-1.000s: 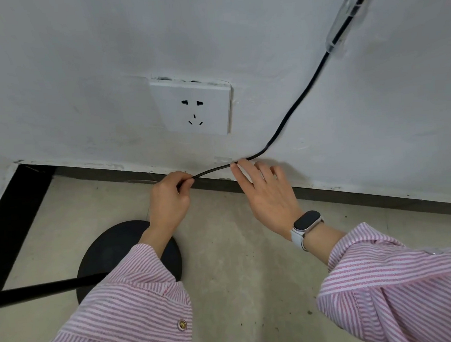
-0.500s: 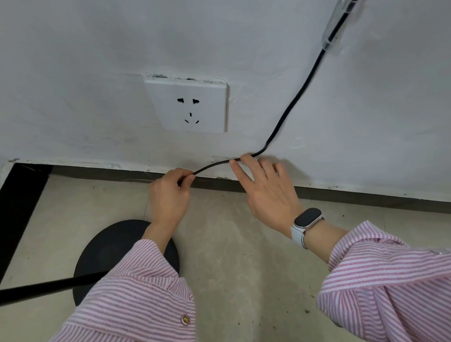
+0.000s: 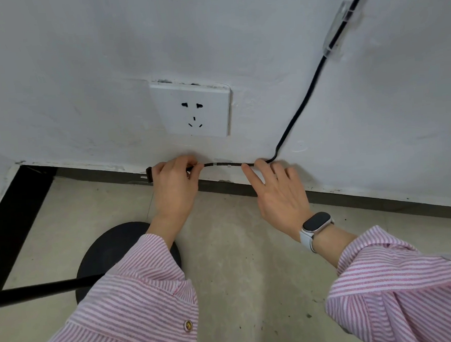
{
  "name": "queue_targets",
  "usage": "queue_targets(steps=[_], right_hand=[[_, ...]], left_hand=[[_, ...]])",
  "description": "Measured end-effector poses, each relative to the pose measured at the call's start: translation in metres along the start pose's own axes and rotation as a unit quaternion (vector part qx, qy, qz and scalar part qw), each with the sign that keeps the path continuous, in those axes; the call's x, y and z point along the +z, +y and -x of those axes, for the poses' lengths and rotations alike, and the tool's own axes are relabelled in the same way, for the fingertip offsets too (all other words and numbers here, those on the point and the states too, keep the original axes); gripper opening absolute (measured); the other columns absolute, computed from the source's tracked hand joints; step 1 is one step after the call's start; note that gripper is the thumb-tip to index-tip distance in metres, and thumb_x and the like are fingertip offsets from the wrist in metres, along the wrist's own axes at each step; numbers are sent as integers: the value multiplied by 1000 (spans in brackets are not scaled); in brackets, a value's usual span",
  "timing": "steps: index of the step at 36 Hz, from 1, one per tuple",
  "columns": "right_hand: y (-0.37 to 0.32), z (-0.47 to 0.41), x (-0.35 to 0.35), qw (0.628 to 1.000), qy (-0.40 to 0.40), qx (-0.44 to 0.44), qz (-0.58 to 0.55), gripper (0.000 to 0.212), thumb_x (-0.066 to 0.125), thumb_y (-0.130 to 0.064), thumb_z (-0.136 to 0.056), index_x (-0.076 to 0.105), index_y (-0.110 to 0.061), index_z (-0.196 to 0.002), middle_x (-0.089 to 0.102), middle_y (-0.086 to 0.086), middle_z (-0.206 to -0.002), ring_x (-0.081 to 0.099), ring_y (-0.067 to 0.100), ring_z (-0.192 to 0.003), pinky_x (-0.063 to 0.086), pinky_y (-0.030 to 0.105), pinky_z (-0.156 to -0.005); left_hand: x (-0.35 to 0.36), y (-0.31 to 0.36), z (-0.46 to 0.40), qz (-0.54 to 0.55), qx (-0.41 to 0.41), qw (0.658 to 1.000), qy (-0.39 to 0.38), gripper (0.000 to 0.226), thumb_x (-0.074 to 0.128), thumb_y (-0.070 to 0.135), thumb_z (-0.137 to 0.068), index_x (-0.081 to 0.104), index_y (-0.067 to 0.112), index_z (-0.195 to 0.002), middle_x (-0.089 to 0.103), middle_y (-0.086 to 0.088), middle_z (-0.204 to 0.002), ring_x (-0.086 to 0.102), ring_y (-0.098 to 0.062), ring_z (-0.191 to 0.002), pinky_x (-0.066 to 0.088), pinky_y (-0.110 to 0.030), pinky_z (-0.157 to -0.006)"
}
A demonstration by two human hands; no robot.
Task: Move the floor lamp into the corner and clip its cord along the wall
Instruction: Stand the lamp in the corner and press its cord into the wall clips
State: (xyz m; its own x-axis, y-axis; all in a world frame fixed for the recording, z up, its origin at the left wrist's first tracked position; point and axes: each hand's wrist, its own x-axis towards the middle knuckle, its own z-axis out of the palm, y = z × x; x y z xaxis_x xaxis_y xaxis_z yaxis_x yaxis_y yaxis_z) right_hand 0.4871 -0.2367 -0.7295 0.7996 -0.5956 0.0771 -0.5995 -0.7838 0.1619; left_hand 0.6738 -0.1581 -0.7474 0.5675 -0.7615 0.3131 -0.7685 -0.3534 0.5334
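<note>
Cord (image 3: pixel 304 106) runs down wall (image 3: pixel 79 74) through clear clip (image 3: pixel 338 28), then flat along wall base under socket (image 3: pixel 192 110). Left hand (image 3: pixel 173 186) pinches cord; right hand (image 3: pixel 279 191) open, fingertips pressing it. Lamp base (image 3: pixel 110 251) on floor (image 3: pixel 239 276).

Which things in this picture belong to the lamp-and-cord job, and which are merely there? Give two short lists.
Part of the job:
cord
clear wall clip
lamp base
lamp pole
left hand, pinching the cord
right hand, fingers on the cord

Merely there:
wall socket, nothing plugged in
wristwatch
</note>
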Motion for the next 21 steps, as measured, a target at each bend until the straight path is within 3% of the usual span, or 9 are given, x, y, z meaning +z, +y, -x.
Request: queue_targets(steps=[3, 6, 11, 15, 21], right_hand=[[5, 2, 1, 1000, 1, 0, 13, 62, 67, -13, -62, 54, -14, -123, 64, 7, -112, 59, 25, -80, 45, 30, -63], [13, 6, 2, 1000, 4, -5, 20, 62, 68, -12, -61, 55, -13, -122, 65, 7, -111, 60, 25, -80, 47, 31, -62], [19, 10, 2, 999, -7, -3, 33, 62, 69, -15, -61, 56, -15, -121, 65, 6, -110, 61, 25, -82, 47, 32, -63], [20, 11, 0, 999, -10, 3, 35, 58, 69, -14, -61, 58, -13, -118, 66, 7, -108, 61, 27, -81, 48, 33, -63], [23, 15, -1, 999, -18, 9, 41, 54, 68, -15, -62, 59, -12, -116, 66, 7, -105, 61, 27, -80, 50, 33, -61]], left_hand=[[2, 9, -3, -12, 21, 1000, -2, 7, 67, 12, -81, 66, 6, -84, 70, -10, -79, 62, -26, -69, 32, -35, -84], [4, 18, -3, -52, 47, 998, -8, 11, 68, 7, -77, 64, 8, -87, 69, -7, -81, 62, -26, -76, 34, -43, -89], [2, 18, 2, -129, 52, 990, 35, 12, 63, -3, -77, 62, 8, -82, 67, -6, -73, 61, -25, -70, 31, -50, -98], [3, 16, 1, -169, 40, 984, 45, 6, 67, 10, -79, 63, 9, -83, 67, -8, -80, 62, -27, -82, 32, -54, -99], [1, 13, 1, -208, -40, 977, 30, 24, 71, 28, -77, 61, 7, -84, 61, -17, -89, 55, -36, -89, 37, -52, -88]])
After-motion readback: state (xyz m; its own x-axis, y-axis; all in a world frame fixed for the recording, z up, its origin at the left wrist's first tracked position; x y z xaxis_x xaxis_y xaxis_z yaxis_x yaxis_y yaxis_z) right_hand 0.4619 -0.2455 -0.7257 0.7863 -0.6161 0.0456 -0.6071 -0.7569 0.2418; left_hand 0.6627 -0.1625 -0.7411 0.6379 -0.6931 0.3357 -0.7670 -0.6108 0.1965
